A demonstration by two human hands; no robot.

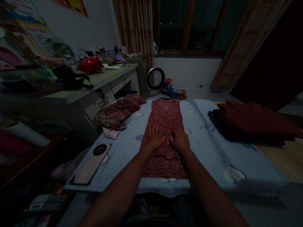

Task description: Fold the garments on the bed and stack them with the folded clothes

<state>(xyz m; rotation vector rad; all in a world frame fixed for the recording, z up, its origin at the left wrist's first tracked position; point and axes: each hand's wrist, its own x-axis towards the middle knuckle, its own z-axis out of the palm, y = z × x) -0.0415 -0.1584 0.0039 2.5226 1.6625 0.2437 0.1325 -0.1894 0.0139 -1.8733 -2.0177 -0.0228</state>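
- I have both hands palm down on the red garment (166,115), which lies flat at the middle of the tabletop (281,157), its long side running near to far.
- My left hand (155,138) rests on the garment's left half; its grip is spread, fingers slightly apart and pointing to the far side.
- My right hand (181,141) touches the right half; its grip is spread too, thumb apart from the fingers, which look bent.
- Under the garment I see a pale blue cloth (204,151) with printed shapes.
- At the far left lies a crumpled patterned pile (115,112); at the near left, a phone (92,165).
- On the right sits a dark red and black folded stack (255,121).
- Beyond the far edge I see a washer (143,78) and a blue-orange toy (174,90) on the floor.
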